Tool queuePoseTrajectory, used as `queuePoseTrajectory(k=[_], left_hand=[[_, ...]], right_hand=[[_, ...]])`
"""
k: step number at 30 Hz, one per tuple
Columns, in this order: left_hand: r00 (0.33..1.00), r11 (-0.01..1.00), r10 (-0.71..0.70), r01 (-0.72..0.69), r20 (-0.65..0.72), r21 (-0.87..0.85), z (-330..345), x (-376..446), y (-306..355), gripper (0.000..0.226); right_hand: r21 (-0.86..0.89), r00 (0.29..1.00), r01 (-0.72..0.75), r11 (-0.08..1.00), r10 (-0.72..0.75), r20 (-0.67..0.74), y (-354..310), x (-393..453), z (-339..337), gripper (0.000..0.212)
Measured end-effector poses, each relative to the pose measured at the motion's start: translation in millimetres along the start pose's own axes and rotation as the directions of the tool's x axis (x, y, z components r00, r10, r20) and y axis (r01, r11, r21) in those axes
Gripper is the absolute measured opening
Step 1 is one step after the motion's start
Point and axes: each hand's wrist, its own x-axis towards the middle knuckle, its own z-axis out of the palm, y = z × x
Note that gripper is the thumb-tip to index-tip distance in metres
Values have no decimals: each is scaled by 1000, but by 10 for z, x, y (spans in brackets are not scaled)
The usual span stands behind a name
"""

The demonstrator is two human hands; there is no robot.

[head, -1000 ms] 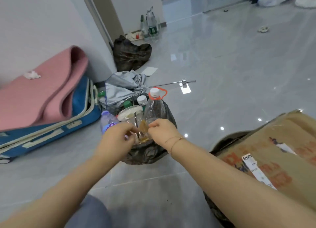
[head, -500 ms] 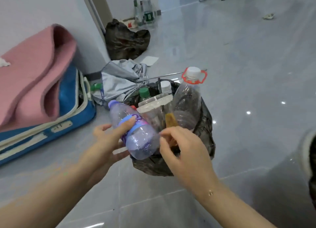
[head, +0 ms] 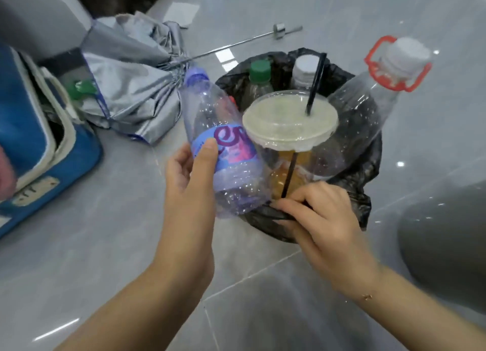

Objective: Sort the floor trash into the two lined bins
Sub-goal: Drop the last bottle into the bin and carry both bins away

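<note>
A small bin lined with a black bag (head: 352, 190) stands on the floor, crammed with plastic. My left hand (head: 189, 177) grips a crumpled clear bottle with a purple label (head: 223, 150), tilted against the bin's near left side. My right hand (head: 320, 219) pinches the black liner at the near rim. Inside stand a lidded clear cup with a black straw (head: 289, 116), a large clear bottle with a red ring handle (head: 368, 106), a green-capped bottle (head: 259, 72) and a white-capped bottle (head: 305, 66).
A collapsed grey umbrella (head: 131, 87) lies left of the bin, its metal shaft reaching right. A blue suitcase (head: 39, 129) lies at far left. A white paper (head: 181, 12) sits on the grey tiled floor behind. A grey rounded shape (head: 444, 235) is at the right.
The view has closed in on the bin. My left hand has slid down the purple-label bottle. My right hand has dropped from the cup to the liner's near rim.
</note>
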Motion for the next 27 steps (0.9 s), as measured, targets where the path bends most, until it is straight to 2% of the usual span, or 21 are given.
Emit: queuePoseTrajectory(k=[3,5,8,10,12,14,16,17,19,21,22,24,26,27], left_hand=[[999,997,-29,31,-32,64,54,-39,4,39],[999,984,-34,41,-43,174,21,-156,42,58],[1000,962,-1,8,-24,272,-30,-372,72,70],[999,951,-23,35,-41,307,-9,-534,77,74],[990,968,-140,129,35,214,20,-682,85,80],[947,955,-294,285,132,83,9,-841,50,80],[875,888,-454,460,170,3,30,-1027,142,75],[843,855,-504,518,188,-28,35,-1083,161,64],[776,799,-579,601,250,-13,103,-1164,233,40],[717,740,-648,673,256,-12,137,-1179,265,40],[689,708,-676,705,263,-28,173,-1196,287,46],[648,665,-704,745,291,-49,194,-1202,277,48],[610,625,-726,778,316,-65,186,-1227,263,41],[589,600,-739,796,328,-81,188,-1250,230,38]], right_hand=[[51,984,-31,998,22,174,62,30,-124,18],[60,952,-97,993,75,296,29,9,-228,22],[29,902,-186,982,159,401,-118,-76,-338,20],[-55,888,-222,973,225,401,-231,-209,-393,16],[-179,859,-304,936,351,372,-336,-332,-506,17],[-232,802,-412,881,472,367,-446,-447,-635,25],[-202,691,-548,812,575,438,-590,-559,-891,40],[-161,624,-630,759,619,476,-671,-588,-1006,45],[-91,503,-772,629,693,516,-821,-588,-1306,45],[-21,413,-877,481,774,480,-909,-597,-1496,41],[11,336,-928,372,823,458,-927,-610,-1605,40],[80,131,-991,107,882,452,-945,-632,-1737,35],[168,-42,-976,-138,879,475,-925,-664,-1837,31],[198,-99,-955,-219,870,483,-897,-680,-1890,30]])
